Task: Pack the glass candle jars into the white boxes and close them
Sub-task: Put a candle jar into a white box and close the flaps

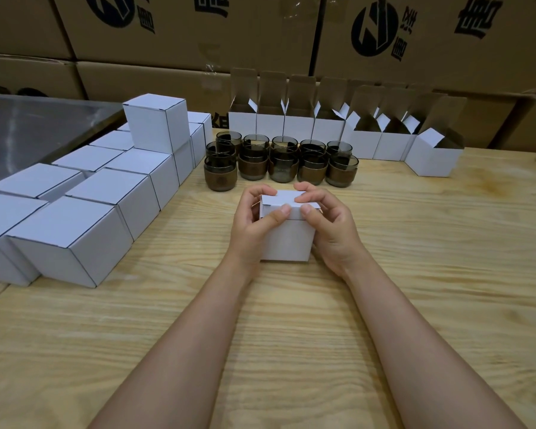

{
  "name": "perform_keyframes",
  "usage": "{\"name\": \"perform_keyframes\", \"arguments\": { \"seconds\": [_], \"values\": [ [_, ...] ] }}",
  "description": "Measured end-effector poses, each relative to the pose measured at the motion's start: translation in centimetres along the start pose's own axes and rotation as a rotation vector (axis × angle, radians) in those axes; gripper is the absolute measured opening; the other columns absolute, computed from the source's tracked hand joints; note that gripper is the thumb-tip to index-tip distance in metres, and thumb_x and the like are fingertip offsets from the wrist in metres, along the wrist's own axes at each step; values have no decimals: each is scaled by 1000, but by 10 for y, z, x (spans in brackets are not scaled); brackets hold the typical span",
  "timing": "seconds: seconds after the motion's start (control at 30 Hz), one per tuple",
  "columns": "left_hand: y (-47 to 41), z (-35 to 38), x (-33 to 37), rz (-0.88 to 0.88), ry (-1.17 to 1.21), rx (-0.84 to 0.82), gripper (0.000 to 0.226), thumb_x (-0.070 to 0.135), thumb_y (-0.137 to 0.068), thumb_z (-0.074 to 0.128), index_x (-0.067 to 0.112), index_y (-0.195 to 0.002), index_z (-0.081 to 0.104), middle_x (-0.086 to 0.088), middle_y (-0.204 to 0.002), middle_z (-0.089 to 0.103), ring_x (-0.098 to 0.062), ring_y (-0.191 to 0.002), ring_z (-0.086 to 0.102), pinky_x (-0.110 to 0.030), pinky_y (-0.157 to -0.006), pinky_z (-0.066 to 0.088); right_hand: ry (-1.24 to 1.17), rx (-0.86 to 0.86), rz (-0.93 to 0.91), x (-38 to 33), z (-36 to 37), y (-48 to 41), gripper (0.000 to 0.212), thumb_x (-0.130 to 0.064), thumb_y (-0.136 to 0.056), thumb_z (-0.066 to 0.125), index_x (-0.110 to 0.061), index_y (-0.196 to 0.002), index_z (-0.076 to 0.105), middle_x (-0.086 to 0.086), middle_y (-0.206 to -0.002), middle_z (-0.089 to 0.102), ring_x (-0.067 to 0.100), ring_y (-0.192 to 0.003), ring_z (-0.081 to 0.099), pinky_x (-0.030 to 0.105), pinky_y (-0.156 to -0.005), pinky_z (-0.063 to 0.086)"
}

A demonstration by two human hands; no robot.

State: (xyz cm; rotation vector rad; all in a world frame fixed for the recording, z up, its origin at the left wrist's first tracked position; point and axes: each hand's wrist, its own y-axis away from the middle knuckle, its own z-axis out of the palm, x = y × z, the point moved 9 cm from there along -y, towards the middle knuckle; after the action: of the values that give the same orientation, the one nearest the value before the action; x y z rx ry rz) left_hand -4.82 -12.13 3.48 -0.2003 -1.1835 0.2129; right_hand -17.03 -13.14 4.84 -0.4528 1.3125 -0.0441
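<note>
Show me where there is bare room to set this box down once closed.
Widest bare table lies right of the right hand, in front of the open boxes. More lies left of the left hand, nearer than the closed boxes. Behind the held box it is crowded: jars fill the gap between both box groups.

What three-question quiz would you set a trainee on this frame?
1. True or false: the left hand and the right hand both hold the box.
2. The closed boxes sit: A) left of the jars; B) right of the jars; C) among the jars.
3. Fill in: the open boxes stand in a row ___ the jars.
Key: 1 true; 2 A; 3 behind.
</note>
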Motion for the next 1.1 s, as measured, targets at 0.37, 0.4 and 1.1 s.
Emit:
{"name": "perform_keyframes", "arguments": {
  "seconds": [0.37,0.4,1.1],
  "values": [
    [3,0,1,-22,-228,55,24,18,-59,55,21,-83,55,-7,-108,49,-18,-103,45,-24,-78,37,20,-31,104,11,1,1,27,-11,-65,47,-24,-62,70,-5,-126,49,10,-115,50,29,-88,39],
    [4,-1,5,15,-279,61,21,19,-63,56,21,-84,58,-7,-111,52,-20,-109,46,-26,-84,38,24,-30,110,13,0,1,27,-12,-67,48,-24,-66,72,-5,-125,50,9,-116,50,28,-90,39],
    [-3,-61,129,427,-950,484,48,27,-69,81,25,-106,52,0,-116,48,6,-95,34,5,-77,25,65,-31,201,21,-2,1,41,-37,-85,55,-29,-125,55,6,-128,60,21,-125,51,36,-106,39]
  ]
}}
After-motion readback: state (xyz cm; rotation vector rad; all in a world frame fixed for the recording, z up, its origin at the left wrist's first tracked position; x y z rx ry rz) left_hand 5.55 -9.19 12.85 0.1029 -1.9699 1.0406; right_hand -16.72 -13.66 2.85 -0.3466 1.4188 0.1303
